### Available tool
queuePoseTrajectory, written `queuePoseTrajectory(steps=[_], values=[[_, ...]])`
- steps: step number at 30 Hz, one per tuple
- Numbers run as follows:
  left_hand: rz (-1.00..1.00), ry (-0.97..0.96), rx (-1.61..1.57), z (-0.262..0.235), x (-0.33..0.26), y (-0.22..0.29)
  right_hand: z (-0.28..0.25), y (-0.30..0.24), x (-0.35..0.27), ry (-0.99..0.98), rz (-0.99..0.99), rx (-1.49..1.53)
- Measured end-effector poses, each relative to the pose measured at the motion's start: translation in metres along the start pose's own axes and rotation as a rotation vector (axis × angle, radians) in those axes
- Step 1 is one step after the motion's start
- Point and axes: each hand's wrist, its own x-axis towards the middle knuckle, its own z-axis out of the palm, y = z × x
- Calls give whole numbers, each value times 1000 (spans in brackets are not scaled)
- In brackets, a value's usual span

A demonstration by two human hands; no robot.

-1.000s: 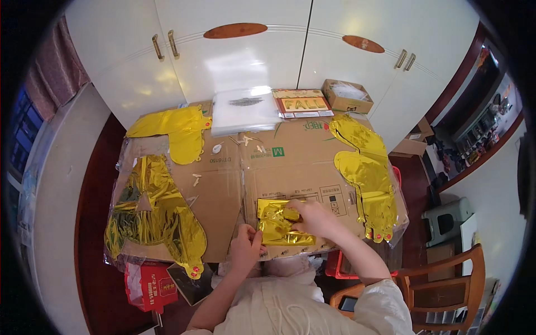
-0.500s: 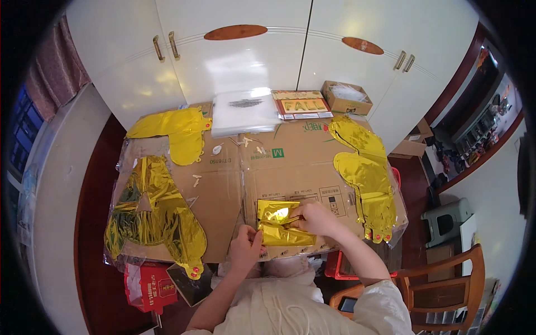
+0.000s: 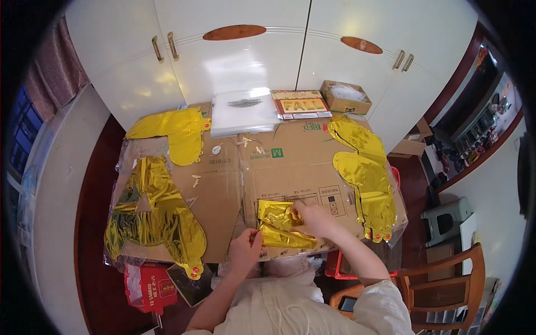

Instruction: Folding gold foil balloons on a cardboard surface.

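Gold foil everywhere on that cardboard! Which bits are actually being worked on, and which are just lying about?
In hand:
- folded gold foil balloon, held by the left hand and right hand

Lying about:
- flat gold balloons at left, top left and right
- stack of clear plastic bags
- printed packet
- small open carton
- red box

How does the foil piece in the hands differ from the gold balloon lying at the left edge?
The foil piece is folded into a compact packet; the left balloon lies spread out flat and far larger. The left hand and right hand grip the foil piece; nothing touches the left balloon. Both are shiny gold foil on the cardboard.
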Motion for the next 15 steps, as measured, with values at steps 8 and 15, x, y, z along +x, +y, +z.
queuePoseTrajectory(steps=[8,15], values=[[-8,-20,-11,0,0,-3,-2,-15,-2,112,-46,90],[1,-19,-7,-1,0,0,-3,-24,-15,344,-311,-41]])
